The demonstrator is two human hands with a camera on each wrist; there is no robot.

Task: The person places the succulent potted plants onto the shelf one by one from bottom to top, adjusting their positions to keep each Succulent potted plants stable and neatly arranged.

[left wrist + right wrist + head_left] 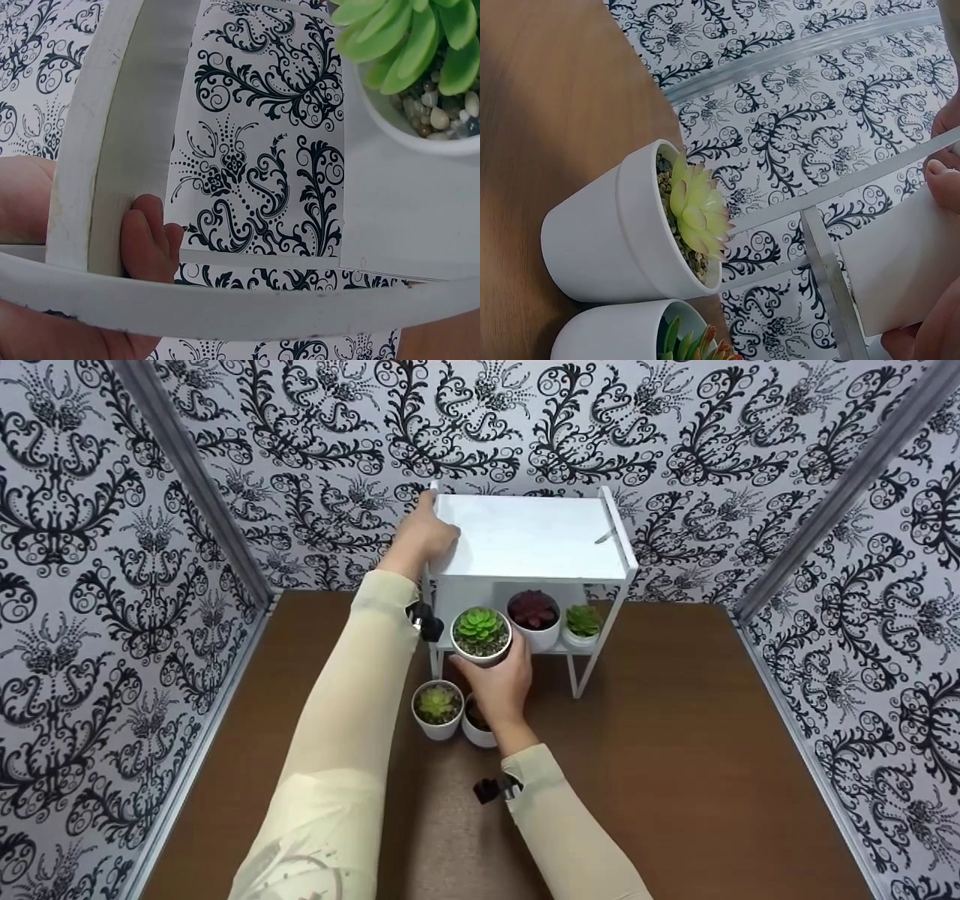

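Note:
My left hand grips the upper left side of a white two-tier shelf. In the left wrist view its fingertips curl round the white frame. Lower down, my right hand holds a white pot with a bright green succulent at the front left of the lower tier. The right wrist view shows this white pot between thumb and fingers, beside the metal leg. To its right on that tier stand a dark red succulent in a white pot and a smaller green succulent.
Two more white pots stand on the brown tabletop before the shelf's left leg: one with a pale yellow-green succulent, the other holding a red-tipped green succulent, partly hidden by my right arm. Patterned walls enclose the back and sides.

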